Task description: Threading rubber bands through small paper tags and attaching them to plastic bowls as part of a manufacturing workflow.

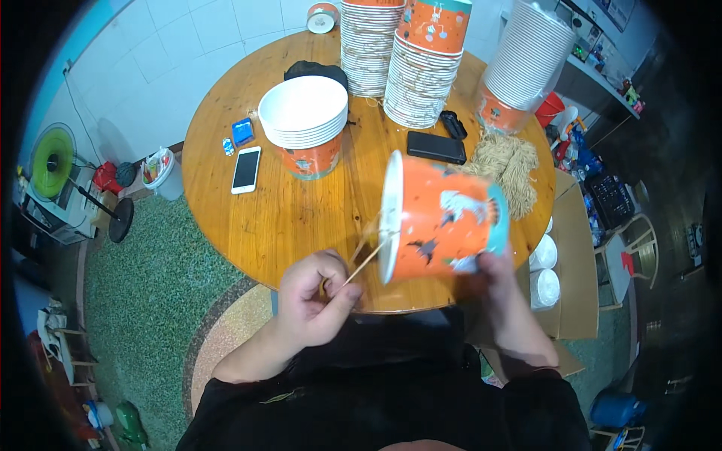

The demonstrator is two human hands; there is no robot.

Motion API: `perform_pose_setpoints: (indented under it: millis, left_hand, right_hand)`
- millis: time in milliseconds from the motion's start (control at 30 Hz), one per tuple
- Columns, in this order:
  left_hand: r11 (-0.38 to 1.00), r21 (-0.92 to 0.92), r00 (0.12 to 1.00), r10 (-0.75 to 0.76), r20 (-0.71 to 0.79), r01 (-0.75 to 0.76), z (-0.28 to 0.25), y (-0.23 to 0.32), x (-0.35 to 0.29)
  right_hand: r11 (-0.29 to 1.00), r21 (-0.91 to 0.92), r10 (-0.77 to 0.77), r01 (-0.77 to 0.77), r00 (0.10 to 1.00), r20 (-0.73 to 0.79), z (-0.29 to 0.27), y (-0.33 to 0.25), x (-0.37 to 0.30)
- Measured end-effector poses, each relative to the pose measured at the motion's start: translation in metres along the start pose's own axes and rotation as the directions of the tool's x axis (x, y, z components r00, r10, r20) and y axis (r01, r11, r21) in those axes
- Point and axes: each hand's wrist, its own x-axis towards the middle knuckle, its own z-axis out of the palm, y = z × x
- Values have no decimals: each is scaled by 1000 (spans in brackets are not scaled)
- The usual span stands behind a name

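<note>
My right hand (498, 284) grips an orange paper bucket (445, 218) near its teal base end. The bucket lies tipped on its side above the table's near edge, its white rim facing left. My left hand (314, 299) is closed, thumb against fingers, on a thin tan cord (362, 266) that runs to the bucket's rim. Where the cord meets the rim is too blurred to make out. On the right of the table lies a heap of similar tan cords (513, 169). Beyond my hands stands a short stack of nested white-rimmed buckets (304, 116).
Tall bucket stacks (371, 52) rise at the back of the round wooden table (214, 203), with another stack (526, 56) at the right. A white phone (246, 170), a blue packet (242, 131) and a black wallet-like case (436, 148) lie there. A cardboard box (577, 263) stands right.
</note>
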Motion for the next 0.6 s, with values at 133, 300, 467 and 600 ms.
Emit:
perform_pose_setpoints:
  millis: [133,300,467,600]
  left_hand:
    - [943,326,997,66,35,-74,-15,-23,10]
    - [751,660,1000,-22,21,3,-16,-74,4]
    - [713,697,985,-163,59,76,-14,-83,5]
    - [703,711,985,-138,107,21,-11,-90,10]
  right_hand:
    - [840,-467,-250,277,961,120,-20,-60,63]
    - [554,-724,-360,411,902,237,-19,-161,187]
    - [38,-935,-497,353,818,288,51,-249,301]
    - [-212,-947,-403,243,861,311,38,-256,407]
